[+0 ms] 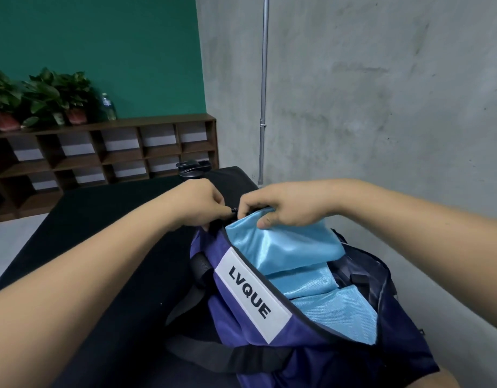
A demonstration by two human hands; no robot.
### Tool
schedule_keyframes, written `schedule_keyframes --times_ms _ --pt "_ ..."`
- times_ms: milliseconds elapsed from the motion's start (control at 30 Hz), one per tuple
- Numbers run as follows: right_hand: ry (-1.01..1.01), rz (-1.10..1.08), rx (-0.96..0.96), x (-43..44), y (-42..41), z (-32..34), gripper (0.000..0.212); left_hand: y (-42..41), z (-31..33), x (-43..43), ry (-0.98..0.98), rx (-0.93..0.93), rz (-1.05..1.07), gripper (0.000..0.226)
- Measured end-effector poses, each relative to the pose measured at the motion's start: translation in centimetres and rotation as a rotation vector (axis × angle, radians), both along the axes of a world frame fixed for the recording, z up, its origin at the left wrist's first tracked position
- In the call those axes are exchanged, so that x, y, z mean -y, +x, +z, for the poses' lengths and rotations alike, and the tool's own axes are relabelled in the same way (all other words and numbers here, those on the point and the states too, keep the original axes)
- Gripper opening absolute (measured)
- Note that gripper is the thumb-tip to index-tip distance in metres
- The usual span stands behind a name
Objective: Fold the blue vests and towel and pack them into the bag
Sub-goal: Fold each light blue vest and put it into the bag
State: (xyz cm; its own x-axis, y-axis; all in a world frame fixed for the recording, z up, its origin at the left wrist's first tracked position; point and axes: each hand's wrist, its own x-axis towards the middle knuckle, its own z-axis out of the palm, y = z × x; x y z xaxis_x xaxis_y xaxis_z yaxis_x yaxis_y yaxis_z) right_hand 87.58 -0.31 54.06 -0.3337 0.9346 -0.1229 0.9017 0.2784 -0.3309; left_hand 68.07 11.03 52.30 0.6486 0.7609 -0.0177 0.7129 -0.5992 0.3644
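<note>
A purple-blue duffel bag [241,326] with a white "LVQUE" label lies on the black table, its top zip open. Folded light blue fabric [295,264] fills the opening in overlapping layers. At the bag's far end my left hand [198,204] grips the end of the bag with curled fingers. My right hand [283,204] is just beside it, fingers curled round a small black zipper pull [234,210] and the bag's rim, thumb pressing on the blue fabric. Which layers are vests and which the towel I cannot tell.
The black table [107,247] stretches left and away. Black straps [227,357] of the bag trail toward me. A grey concrete wall [381,107] stands close on the right. A brown cubby shelf [101,152] with potted plants and a bottle stands at the back left.
</note>
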Motion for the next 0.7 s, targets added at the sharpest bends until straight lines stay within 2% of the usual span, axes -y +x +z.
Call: schedule_keyframes --times_ms 100,233,333,400,467,633,700 --pt "0.112 0.02 0.052 -1.1 -1.4 -2.9 0.03 -0.4 0.4 -0.3 -0.042 -0.022 -0.023 0.02" --pt "0.644 0.07 0.416 -1.2 -2.3 -6.1 0.039 -0.7 0.4 -0.3 -0.06 0.009 0.0 0.017" --pt "0.815 0.064 0.528 0.7 -3.2 -7.0 0.054 -0.8 0.3 -0.2 -0.068 0.03 -0.003 0.018" --pt "0.861 0.059 0.474 2.4 -3.3 -7.4 0.058 -1.0 0.2 -0.2 -0.054 0.021 -0.015 0.02" --pt "0.863 0.039 0.459 4.0 -2.7 -7.9 0.05 -1.1 0.1 -0.1 -0.039 0.02 -0.017 0.02" --pt "0.674 0.004 0.512 7.3 -1.0 -10.1 0.037 -0.7 0.3 0.2 0.002 0.028 -0.02 0.023" --pt "0.626 -0.006 0.514 7.9 -0.6 -11.1 0.043 -0.3 0.4 0.5 0.031 0.027 -0.03 0.025"
